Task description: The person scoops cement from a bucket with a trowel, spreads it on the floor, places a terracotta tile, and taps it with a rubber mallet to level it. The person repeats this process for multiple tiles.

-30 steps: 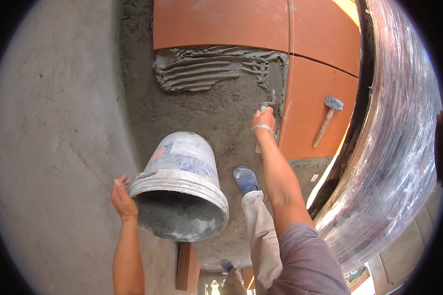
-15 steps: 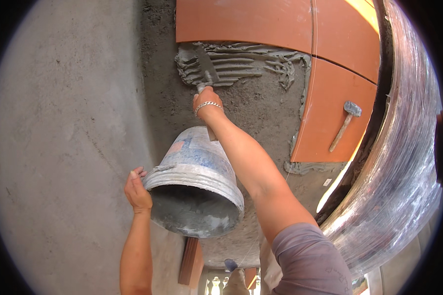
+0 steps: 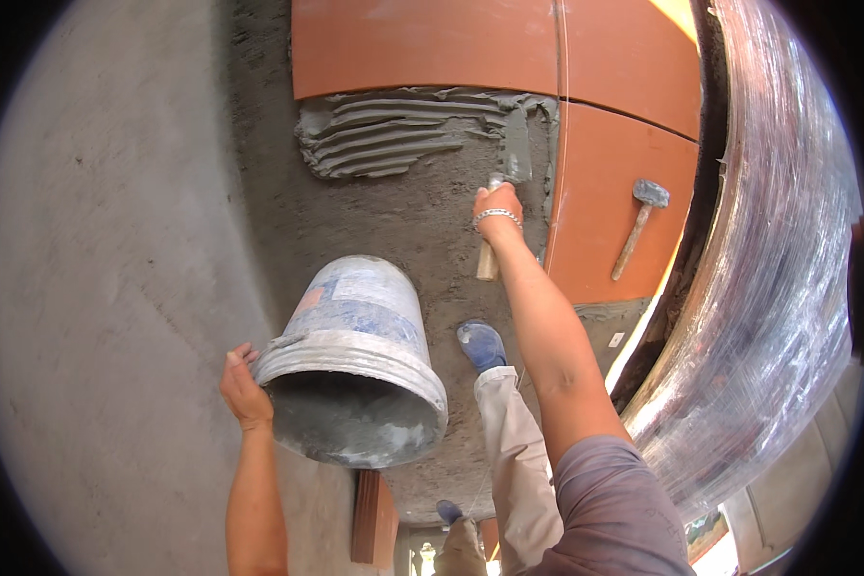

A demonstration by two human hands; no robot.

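Note:
My left hand (image 3: 244, 389) grips the rim of a tipped, stained white bucket (image 3: 360, 307), whose grey-coated inside faces me. My right hand (image 3: 497, 209), with a chain bracelet on the wrist, is closed on a wooden-handled trowel (image 3: 514, 154). The trowel's blade is at the right end of a ridged patch of wet grey mortar (image 3: 384, 134), just beside the edge of the laid orange tiles (image 3: 422, 43). A mallet (image 3: 638, 226) with a grey head and wooden handle lies on the right-hand tile, right of my right hand.
A plain concrete surface (image 3: 106, 288) fills the left. A curved, plastic-wrapped bulk (image 3: 768, 269) borders the right side, next to a dark gap. My blue shoe (image 3: 482, 343) stands on the rough floor. Stacked orange tiles (image 3: 374, 518) are at the bottom behind the bucket.
My right hand swung with the trowel to the mortar's left end half a second ago and is now back at its right end. My left hand still holds the tipped bucket.

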